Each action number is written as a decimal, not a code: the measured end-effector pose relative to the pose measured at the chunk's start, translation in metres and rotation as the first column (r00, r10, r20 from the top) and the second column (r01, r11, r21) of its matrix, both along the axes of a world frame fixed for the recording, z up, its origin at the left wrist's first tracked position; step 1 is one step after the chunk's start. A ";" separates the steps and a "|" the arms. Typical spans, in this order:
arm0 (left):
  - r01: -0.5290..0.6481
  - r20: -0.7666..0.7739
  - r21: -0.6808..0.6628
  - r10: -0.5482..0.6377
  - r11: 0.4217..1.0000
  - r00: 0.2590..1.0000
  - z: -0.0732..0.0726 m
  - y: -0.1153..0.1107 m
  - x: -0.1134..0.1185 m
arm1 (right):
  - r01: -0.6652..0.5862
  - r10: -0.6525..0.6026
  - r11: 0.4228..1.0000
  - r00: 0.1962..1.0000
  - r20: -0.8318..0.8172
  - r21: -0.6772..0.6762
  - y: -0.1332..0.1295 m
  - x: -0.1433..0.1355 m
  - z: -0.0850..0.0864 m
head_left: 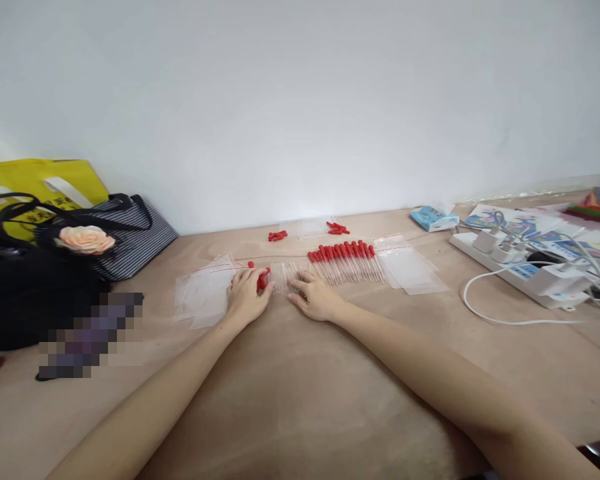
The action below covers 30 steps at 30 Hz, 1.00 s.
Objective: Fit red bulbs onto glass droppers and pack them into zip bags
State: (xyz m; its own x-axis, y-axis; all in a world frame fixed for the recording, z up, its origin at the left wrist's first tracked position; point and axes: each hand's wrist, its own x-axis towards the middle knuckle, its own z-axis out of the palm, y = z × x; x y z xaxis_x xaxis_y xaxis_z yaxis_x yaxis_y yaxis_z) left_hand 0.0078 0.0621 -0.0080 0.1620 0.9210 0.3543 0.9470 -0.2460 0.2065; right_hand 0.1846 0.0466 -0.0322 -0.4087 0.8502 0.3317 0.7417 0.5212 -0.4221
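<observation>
My left hand (249, 291) curls over a few red rubber bulbs (263, 280), with one bulb between its thumb and fingers. Between my hands lies a group of thin clear glass tubes (280, 277). At the right end of these tubes rests my right hand (316, 297), thumb apart from the bent fingers, its fingertips close to or touching the tubes. Just beyond it, droppers with red bulbs (347, 252) lie side by side in a row, tubes towards me. Clear zip bags (203, 293) are stacked by my left hand, partly under it.
More zip bags (410, 267) lie right of the droppers. Loose red bulbs (278, 236) and another clear bag (313, 229) sit near the wall. On the right are a blue tissue pack (434, 218) and a power strip (520, 273) with cables; on the left, a striped bag (135, 240).
</observation>
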 end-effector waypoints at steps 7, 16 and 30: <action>0.160 -0.092 0.073 -0.153 0.984 0.984 0.002 -0.031 0.020 | -0.020 0.020 1.000 0.999 -0.039 -0.010 -0.009 0.013 -0.002; 0.143 -0.058 0.154 -0.135 0.978 0.989 -0.005 -0.022 -0.004 | -0.017 0.017 1.000 0.998 -0.055 -0.004 -0.011 0.017 -0.004; 0.240 0.083 0.044 -0.242 0.970 0.967 -0.006 -0.001 -0.031 | 0.058 -0.052 0.995 0.996 -0.072 0.085 -0.001 0.006 0.006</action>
State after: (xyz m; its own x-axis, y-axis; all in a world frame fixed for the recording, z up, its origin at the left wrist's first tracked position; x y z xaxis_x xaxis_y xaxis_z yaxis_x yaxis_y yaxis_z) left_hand -0.0228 0.0607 -0.0143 0.3451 0.8460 0.4064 0.8377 -0.4729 0.2731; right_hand 0.1908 0.0459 -0.0267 -0.3354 0.8377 0.4311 0.7407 0.5172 -0.4287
